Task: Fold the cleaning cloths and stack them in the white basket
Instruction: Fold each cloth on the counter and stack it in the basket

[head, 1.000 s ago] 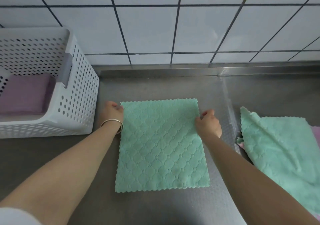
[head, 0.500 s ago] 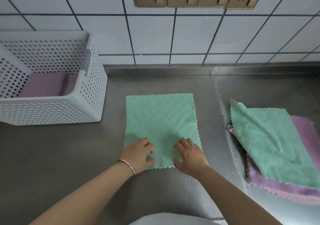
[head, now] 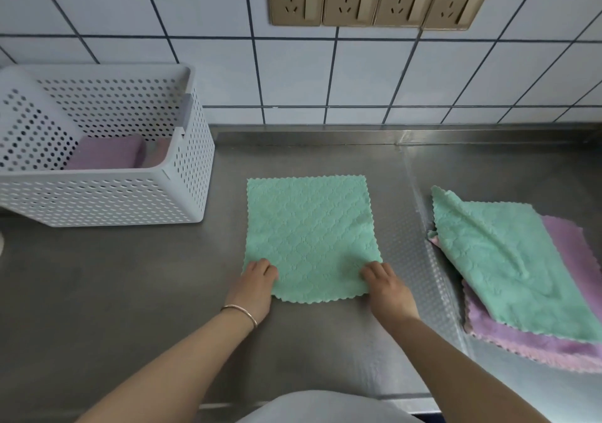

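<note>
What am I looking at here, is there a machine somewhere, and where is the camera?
No machine: a person works with bare hands, and the camera sits on their head, looking down. The left hand and right hand each pinch a near corner of a green cloth spread flat on the steel counter. At the left stands the white basket with a folded purple cloth inside. At the right lies a pile of cloths, green on purple, waiting to be folded.
</note>
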Motion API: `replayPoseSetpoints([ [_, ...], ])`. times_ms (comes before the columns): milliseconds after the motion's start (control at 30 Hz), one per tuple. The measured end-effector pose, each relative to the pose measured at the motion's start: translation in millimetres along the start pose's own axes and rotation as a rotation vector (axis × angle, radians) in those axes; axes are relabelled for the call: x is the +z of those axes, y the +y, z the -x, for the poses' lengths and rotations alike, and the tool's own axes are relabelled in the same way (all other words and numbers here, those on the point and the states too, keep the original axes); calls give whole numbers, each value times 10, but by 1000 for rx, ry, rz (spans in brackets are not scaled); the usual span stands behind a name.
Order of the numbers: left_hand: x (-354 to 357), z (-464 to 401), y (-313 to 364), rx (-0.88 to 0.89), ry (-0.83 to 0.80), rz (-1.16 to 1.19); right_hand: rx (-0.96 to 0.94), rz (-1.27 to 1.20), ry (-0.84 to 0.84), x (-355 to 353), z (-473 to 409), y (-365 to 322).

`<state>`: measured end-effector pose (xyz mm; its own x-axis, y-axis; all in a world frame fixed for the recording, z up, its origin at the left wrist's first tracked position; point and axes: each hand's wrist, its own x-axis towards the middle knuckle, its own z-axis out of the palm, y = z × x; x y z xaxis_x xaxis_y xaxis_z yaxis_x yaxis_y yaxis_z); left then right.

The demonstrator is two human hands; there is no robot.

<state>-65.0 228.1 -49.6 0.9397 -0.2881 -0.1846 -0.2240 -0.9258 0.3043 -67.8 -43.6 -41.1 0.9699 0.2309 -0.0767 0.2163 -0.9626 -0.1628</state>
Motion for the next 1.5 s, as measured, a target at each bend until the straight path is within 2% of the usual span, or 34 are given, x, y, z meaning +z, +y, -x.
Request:
replayPoseSetpoints([
  [67, -119, 21, -71, -42, 1, 156, 33, -111, -9, -29, -10, 91],
  [133, -309, 39, -93, -68, -58, 156, 99, -142, -92, -154, -76, 113],
  [200, -486, 31, -122, -70, -190, 95, 157, -110, -273, -332, -179, 128],
  [300, -682, -12, -210, -85, -395, 76, 134, -147, -661, -564, -281, 139],
  [367, -777, -70, -288, -109, -530, 106, 155, -233, -773, -643, -321, 177],
  [467, -846, -192, -400, -147, -582, 180, 254, -401, -849, -696, -428, 273],
  [533, -873, -301, -461, -208, -509, 257, 323, -469, -803, -712, -543, 332],
  [700, -885, -577, -491, -458, -255, 701, 545, -646, -435, -652, -829, 340],
  [800, -818, -797, -450, -592, -94, 790, 612, -740, -317, -554, -979, 272],
  [867, -758, -955, -423, -650, -38, 779, 645, -750, -256, -499, -1077, 235],
  [1067, -642, -1203, -425, -690, -1, 459, 686, -651, -175, -368, -1249, 204],
  [1500, -465, -1335, -580, -701, -2, 417, 783, -576, -143, -199, -1409, 227],
])
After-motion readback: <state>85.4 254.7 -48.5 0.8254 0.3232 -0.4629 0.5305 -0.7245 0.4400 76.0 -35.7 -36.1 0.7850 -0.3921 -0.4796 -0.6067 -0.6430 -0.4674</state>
